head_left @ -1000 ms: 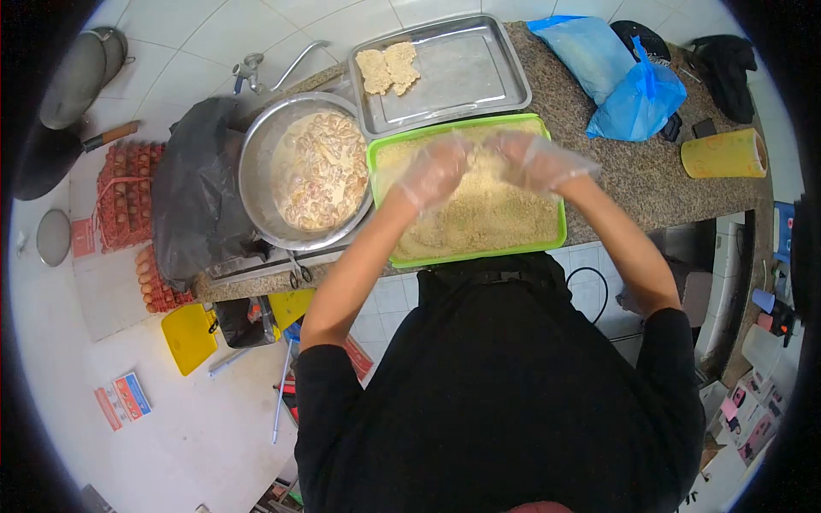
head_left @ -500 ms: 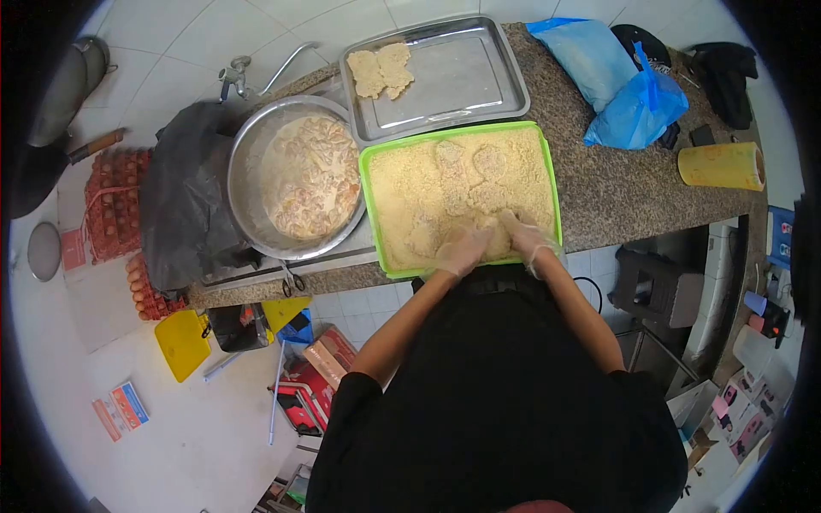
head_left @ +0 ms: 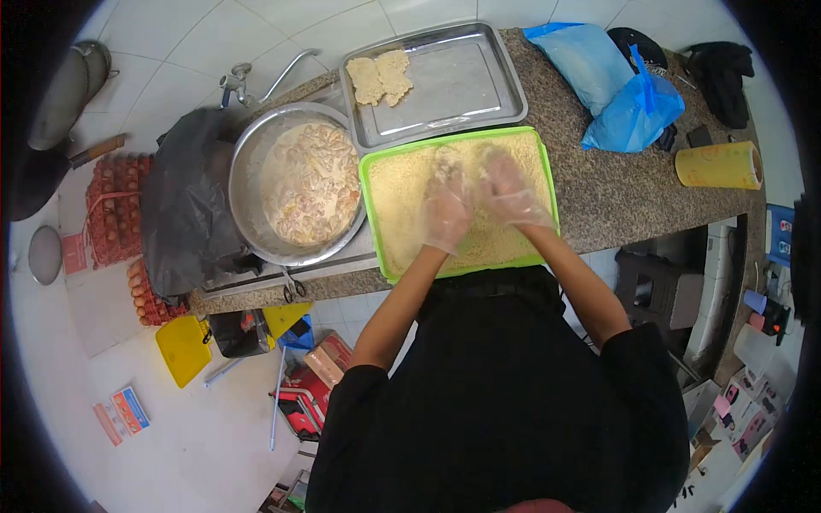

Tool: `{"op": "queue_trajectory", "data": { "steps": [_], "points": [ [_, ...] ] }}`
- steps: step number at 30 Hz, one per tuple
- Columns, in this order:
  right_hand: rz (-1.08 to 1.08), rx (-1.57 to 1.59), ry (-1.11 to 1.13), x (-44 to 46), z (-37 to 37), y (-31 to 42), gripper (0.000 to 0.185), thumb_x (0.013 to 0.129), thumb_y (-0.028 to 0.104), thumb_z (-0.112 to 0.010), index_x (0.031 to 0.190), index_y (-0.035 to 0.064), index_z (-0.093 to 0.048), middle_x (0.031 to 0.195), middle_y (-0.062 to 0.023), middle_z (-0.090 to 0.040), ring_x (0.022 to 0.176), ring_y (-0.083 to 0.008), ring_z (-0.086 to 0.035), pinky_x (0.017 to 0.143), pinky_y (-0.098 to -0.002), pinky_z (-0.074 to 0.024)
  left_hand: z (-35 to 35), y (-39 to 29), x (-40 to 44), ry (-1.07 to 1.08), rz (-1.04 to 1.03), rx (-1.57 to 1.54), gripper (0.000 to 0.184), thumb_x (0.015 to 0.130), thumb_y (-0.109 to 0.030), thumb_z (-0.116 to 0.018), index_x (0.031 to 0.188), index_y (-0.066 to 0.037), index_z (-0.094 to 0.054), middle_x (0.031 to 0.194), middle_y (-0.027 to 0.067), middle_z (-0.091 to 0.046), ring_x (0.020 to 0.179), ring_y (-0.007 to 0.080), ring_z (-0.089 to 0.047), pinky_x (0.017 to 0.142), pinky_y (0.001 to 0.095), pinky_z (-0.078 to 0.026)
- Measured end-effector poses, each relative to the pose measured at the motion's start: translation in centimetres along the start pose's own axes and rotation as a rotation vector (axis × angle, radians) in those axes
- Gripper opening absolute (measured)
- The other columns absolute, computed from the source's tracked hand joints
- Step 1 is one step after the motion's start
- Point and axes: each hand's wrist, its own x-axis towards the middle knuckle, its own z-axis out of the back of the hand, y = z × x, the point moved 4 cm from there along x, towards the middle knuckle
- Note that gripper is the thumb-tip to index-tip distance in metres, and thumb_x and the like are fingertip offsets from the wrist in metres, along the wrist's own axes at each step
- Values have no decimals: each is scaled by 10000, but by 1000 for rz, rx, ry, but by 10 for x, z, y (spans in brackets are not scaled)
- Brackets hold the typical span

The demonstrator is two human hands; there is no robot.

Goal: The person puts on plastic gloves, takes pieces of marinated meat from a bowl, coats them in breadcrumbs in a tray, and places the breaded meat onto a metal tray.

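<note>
Left hand point(head_left: 447, 209) and right hand point(head_left: 513, 190), clear-gloved, fingers at the pale crumbs point(head_left: 398, 201) (how far open, and whether gripping anything: cannot tell). Green tray point(head_left: 370, 214), containing the crumbs, beneath the fingers. Steel bowl point(head_left: 250, 188) of battered pieces point(head_left: 312, 188), left of them. Steel tray point(head_left: 453, 81) with coated portions point(head_left: 380, 77), beyond them.

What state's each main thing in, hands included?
Left hand: clear-gloved, over crumbs; grip unclear
Right hand: clear-gloved, over crumbs; grip unclear
Green tray: uncovered, spread with crumbs
Steel tray: uncovered, coated food at one end
Steel bowl: uncovered, holding wet mixture
Tap: no water visible
Yellow roll: lying on its side
</note>
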Motion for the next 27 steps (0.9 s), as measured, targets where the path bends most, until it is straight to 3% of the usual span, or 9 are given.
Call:
{"op": "queue_trajectory", "data": {
  "steps": [3,6,9,13,15,17,21,24,27],
  "points": [
    [163,-131,45,-22,-12,22,547,997,306,-579,1415,-48,-568,1455,-258,-576,1387,-462,-503,1196,-565,-363,-1,-5,-21,16,-70,35,471,1075,-337,-487,1349,31,-591,1245,319,-653,1086,489,-646,917,557,-541],
    [129,-46,57,-45,-11,20,567,996,327,-577,1420,-49,-560,1480,-250,-554,1410,-461,-477,1191,-582,-362,8,-5,-32,496,111,-46,476,1061,-353,-506,1334,23,-605,1215,323,-653,1042,493,-650,879,576,-538],
    [-18,22,-42,-39,-5,6,538,1019,350,-544,1405,-23,-573,1430,-253,-579,1331,-451,-539,1132,-570,-421,19,17,-20,267,57,-265,453,1043,-331,-529,1296,32,-627,1146,319,-662,1004,483,-654,878,566,-531],
    [-399,-49,125,43,12,-22,466,1071,395,-462,1261,23,-668,1262,-270,-668,1156,-452,-643,1008,-540,-512,30,59,26,-155,201,45,431,1032,-312,-541,1226,56,-651,1064,299,-679,991,471,-653,893,561,-513],
    [-237,-96,314,72,-38,-37,475,1067,423,-456,1185,35,-704,1201,-266,-697,1135,-442,-658,992,-527,-520,2,77,39,-265,158,125,427,1034,-312,-541,1193,68,-656,1030,294,-683,985,470,-652,901,563,-504],
    [-134,-99,454,73,-53,-18,495,1063,443,-451,1129,40,-731,1156,-264,-716,1118,-435,-669,987,-517,-522,-42,81,42,-132,105,38,401,1026,-291,-551,1176,64,-660,1031,298,-682,985,473,-652,907,576,-499],
    [-145,29,401,70,-62,1,487,1035,436,-489,1163,20,-708,1199,-270,-708,1156,-435,-660,1010,-526,-512,-30,46,53,76,262,-346,350,1015,-250,-561,1156,52,-665,1047,312,-681,988,487,-654,944,589,-498],
    [88,127,302,23,-18,13,480,995,382,-574,1297,15,-646,1296,-267,-670,1255,-428,-623,1074,-513,-487,4,21,23,82,-33,-315,320,1009,-216,-563,1174,37,-668,1105,291,-691,1035,489,-648,964,584,-507],
    [516,-113,298,-32,41,27,566,967,294,-638,1421,-32,-548,1511,-278,-525,1419,-420,-502,1198,-519,-388,27,4,-27,192,-264,-126,410,1008,-219,-566,1332,27,-620,1393,271,-601,1318,460,-544,1083,571,-465]
  ]
}}
